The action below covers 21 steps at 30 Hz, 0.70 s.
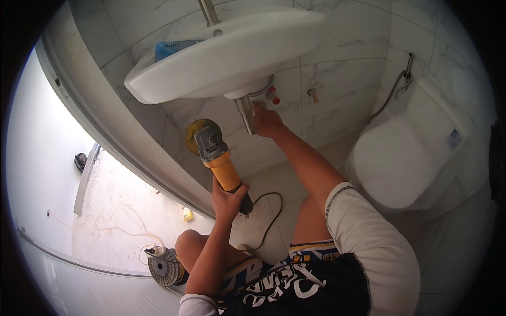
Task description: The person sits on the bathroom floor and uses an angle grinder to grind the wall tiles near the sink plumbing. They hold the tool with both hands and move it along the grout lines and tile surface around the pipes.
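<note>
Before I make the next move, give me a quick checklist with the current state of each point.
1. Left hand gripping grinder: ok, wrapped around its body.
2. Disc apart from pipe: ok, visible gap.
3. Right hand firm on pipe: cannot tell; it is at the pipe, fingers partly hidden.
4. Cord away from disc: ok, looped on the floor.
5. Grinder unplugged: cannot tell, plug not visible.
6. Gloves on: not ok, both hands bare.

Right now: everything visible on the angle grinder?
The angle grinder has a yellow body, grey metallic-looking head and dark rear, with a round, partly yellow disc at the head. The left hand grips it toward the rear, head pointing forward, lower than the sink. A dark cord curves near its rear.
</note>
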Available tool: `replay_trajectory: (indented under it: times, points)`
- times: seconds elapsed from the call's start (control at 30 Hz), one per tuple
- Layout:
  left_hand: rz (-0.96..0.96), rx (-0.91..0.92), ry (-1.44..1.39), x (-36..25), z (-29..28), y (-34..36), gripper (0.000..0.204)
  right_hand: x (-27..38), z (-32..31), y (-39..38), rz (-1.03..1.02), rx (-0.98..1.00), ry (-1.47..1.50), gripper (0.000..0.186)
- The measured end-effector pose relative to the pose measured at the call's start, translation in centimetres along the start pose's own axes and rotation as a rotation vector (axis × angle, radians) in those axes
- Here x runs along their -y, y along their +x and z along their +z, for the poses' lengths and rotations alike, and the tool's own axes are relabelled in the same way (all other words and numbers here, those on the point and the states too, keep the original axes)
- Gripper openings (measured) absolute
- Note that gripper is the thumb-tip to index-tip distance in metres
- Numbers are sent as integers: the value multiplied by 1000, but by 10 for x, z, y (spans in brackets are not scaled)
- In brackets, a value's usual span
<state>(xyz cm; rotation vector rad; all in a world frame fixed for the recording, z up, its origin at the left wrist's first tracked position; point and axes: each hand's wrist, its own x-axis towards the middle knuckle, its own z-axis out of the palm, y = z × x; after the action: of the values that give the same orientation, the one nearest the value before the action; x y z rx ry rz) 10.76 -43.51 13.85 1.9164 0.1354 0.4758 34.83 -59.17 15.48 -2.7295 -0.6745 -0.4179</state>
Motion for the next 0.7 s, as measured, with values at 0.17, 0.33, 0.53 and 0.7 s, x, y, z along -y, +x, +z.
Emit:
replay_trajectory:
  times: [0.17, 0.33, 0.53, 0.7]
  points:
    - [-4, 11, -14, 0, -3, -3, 55, -37, 12, -18, 528, 550, 262, 39]
    - [-23, -21, -69, 0, -5, -1, 54, -93, 10, -22, 571, -94, 210, 41]
    - [-34, -48, -110, 2, -2, 5, 56, -72, 6, 1, 477, -661, 636, 74]
    - [-24, -45, -102, 3, -1, 4, 58, -56, -6, -13, 406, -464, 823, 96]
